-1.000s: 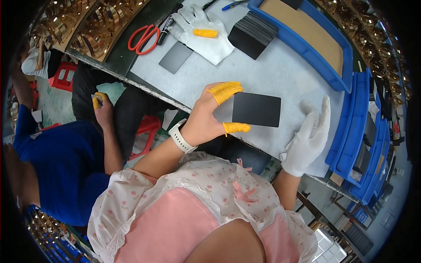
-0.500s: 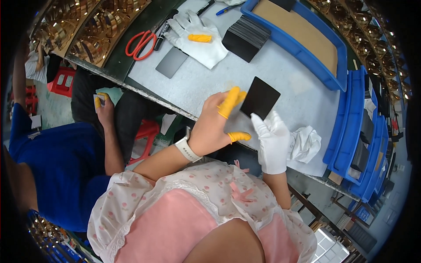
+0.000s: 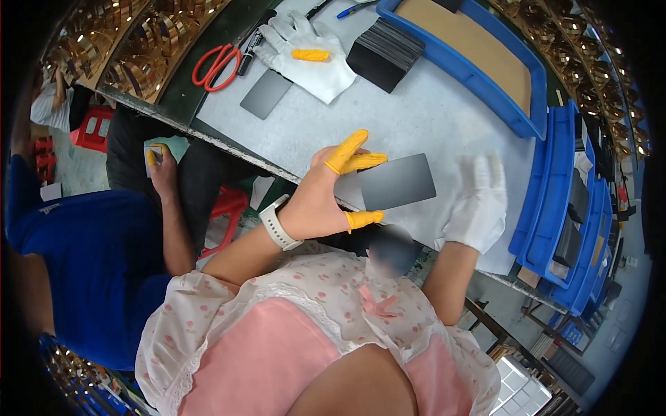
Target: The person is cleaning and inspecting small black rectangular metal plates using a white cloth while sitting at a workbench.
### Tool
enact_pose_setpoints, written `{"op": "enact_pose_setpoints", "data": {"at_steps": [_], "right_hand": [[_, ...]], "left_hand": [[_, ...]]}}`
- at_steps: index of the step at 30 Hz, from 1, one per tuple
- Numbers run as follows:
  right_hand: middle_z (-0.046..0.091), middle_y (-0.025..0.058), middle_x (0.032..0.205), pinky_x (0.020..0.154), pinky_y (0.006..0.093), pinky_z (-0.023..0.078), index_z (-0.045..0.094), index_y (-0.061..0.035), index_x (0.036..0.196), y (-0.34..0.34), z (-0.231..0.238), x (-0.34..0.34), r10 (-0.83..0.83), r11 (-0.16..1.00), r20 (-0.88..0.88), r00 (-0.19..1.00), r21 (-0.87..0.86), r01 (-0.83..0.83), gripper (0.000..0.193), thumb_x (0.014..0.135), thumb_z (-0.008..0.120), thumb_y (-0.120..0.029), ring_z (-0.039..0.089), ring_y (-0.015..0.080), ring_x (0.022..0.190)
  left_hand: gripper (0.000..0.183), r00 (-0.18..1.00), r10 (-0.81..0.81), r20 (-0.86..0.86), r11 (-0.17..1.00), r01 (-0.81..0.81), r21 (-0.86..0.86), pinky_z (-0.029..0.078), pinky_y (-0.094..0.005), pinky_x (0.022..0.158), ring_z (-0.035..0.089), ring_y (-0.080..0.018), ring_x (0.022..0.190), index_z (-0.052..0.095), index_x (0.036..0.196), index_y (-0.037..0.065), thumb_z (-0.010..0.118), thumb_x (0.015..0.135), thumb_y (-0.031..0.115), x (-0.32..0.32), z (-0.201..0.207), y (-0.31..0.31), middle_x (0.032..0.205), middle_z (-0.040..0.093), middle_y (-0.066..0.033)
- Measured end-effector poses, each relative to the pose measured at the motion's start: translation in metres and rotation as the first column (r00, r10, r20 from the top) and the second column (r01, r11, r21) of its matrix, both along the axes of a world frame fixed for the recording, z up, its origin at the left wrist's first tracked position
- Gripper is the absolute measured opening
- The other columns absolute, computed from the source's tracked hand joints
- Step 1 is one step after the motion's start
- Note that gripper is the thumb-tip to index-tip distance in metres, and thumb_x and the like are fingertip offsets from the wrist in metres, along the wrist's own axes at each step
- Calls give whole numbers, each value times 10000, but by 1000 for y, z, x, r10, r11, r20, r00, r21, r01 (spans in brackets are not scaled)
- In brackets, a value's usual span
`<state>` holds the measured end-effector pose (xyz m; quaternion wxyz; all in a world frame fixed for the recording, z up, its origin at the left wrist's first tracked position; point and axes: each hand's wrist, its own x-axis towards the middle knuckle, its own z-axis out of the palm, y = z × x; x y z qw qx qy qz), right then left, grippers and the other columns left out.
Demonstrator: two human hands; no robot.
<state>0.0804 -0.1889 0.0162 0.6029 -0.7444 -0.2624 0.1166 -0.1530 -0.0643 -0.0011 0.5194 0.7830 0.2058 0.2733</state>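
My left hand (image 3: 326,187) wears yellow finger cots on its thumb and fingers and grips a thin, dark rectangular card (image 3: 398,182) by its edges. The card's shiny grey face is turned up above the near edge of the table. To the right, my right hand (image 3: 477,204), in a white glove, lies over the tabletop with its fingers stretched out, slightly blurred. It covers the place of a crumpled white cloth, which I cannot make out beneath it. Another grey card (image 3: 266,94) lies flat at the left of the table.
A stack of black cards (image 3: 385,54) stands beside a blue tray (image 3: 461,87). A spare white glove (image 3: 309,59) with a yellow finger cot, red-handled scissors (image 3: 216,68) and a marker (image 3: 248,61) lie at the back left. More blue trays (image 3: 544,201) rise on the right. A co-worker (image 3: 104,270) sits at left.
The card has passed from my right hand to my left and now shows a grey, reflective face. My right hand has moved right, over where the crumpled cloth lay.
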Motion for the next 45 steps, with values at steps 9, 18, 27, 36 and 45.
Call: {"op": "enact_pose_setpoints", "data": {"at_steps": [9,18,27,36,45], "right_hand": [[745,111,1115,973,319,550,538,10,1514,14,22,-30,138,990,-232,963,-11,-144,521,1040,699,-137,725,226,1099],[582,-49,736,523,189,392,644,-52,1400,16,25,-6,59,991,-278,959,-99,-90,327,1100,626,-180,491,28,595],[694,1,959,750,206,500,609,-16,1471,11,22,-40,340,918,-178,923,-151,-367,416,1061,652,-71,593,38,800],[725,95,1234,865,221,529,536,-11,1524,8,25,-22,220,966,-196,956,-93,-241,471,1079,640,-123,650,73,949],[693,153,1262,1064,436,488,348,-48,1660,15,38,-56,587,789,344,733,-448,-421,932,885,853,-166,627,251,1143]], "left_hand": [[1175,999,-43,-15,999,44,26,272,-444,1225,482,-306,1376,283,1668,73,956,717,226,-1,-3,3,1427,681,-78],[1173,994,-109,-27,994,109,-18,260,-454,1230,458,-354,1373,291,1672,79,941,706,220,-8,-5,7,1460,592,-139],[1158,997,-62,-41,994,65,85,253,-454,1228,475,-330,1361,292,1670,85,949,729,240,-2,-3,7,1496,614,-100],[1156,1000,23,-1,988,-22,155,273,-432,1204,490,-288,1322,337,1648,99,981,708,298,-5,-5,7,1404,712,-44],[1154,997,77,13,991,-78,110,333,-446,1174,479,-347,1304,403,1616,91,1008,658,307,-4,-9,-1,1385,696,-63]]}}
